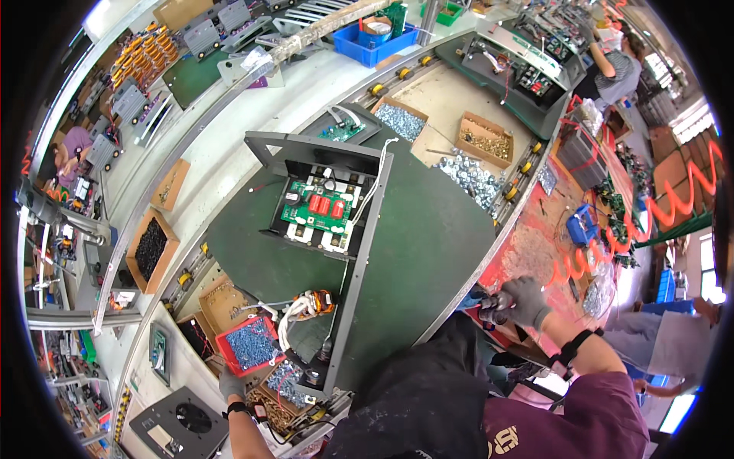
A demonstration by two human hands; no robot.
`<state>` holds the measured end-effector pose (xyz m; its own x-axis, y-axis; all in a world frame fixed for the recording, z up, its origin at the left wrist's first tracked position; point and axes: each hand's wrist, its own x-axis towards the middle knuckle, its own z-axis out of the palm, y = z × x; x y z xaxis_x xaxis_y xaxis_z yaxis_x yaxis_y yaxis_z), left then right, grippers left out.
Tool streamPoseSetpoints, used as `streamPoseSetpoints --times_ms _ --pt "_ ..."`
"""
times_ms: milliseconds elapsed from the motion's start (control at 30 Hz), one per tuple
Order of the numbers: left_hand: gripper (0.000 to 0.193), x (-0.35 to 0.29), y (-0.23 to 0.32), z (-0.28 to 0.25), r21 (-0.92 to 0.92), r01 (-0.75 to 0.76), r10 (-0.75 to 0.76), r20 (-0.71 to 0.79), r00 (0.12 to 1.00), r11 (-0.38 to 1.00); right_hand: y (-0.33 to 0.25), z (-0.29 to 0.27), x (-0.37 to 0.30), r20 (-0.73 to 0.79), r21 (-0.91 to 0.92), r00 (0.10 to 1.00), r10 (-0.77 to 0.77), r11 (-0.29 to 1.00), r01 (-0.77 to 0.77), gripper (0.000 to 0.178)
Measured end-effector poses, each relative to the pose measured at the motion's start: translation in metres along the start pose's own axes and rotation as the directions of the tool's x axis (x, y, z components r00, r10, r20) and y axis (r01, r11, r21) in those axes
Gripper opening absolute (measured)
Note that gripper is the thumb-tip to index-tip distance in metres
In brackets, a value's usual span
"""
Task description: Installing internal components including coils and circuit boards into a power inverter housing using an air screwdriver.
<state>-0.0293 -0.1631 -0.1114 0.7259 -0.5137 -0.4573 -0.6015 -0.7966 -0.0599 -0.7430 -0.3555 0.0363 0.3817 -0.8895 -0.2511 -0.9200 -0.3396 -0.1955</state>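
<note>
Left hand [232, 382], gloved, fingers closed on near edge of red tray [250, 345] of small blue-grey screws, at surface's near-left corner. Right hand [524, 301], gloved, clenched round dark power screwdriver [489, 308] at surface's right edge. Grey metal chassis [359, 252] lies mid-surface on green mat [436, 245], green circuit board [319, 207] inside its far end. Cardboard boxes of screws [483, 139] beyond.

Gloved left hand [232, 382] at near edge of red tray [250, 345] of blue-grey screws. Gloved right hand [522, 301] wrapped round dark tool [492, 307] at green surface [428, 252] edge. Grey metal chassis [359, 252] on surface, green circuit board [319, 208] inside, white wires [294, 310] at near end. Cardboard boxes [483, 140] of screws beyond.
</note>
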Motion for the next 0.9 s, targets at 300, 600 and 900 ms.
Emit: streamPoseSetpoints --times_ms 300,600,900 --pt "0.046 0.016 -0.027 0.019 -0.372 -0.121 0.253 0.331 0.909 0.92 -0.144 0.013 -0.045 0.213 0.24 0.946 0.243 0.926 -0.292 0.057" --pt "0.028 0.015 -0.041 0.036 -0.166 -0.144 0.149 0.02 0.989 0.976 -0.151 0.015 -0.062 -0.006 0.293 0.998 0.058 0.955 -0.054 0.054" --pt "0.032 -0.015 -0.012 -0.053 -0.148 0.112 -0.113 0.002 0.994 0.983 -0.146 0.04 -0.073 -0.046 0.483 0.996 0.073 0.875 -0.041 0.052"
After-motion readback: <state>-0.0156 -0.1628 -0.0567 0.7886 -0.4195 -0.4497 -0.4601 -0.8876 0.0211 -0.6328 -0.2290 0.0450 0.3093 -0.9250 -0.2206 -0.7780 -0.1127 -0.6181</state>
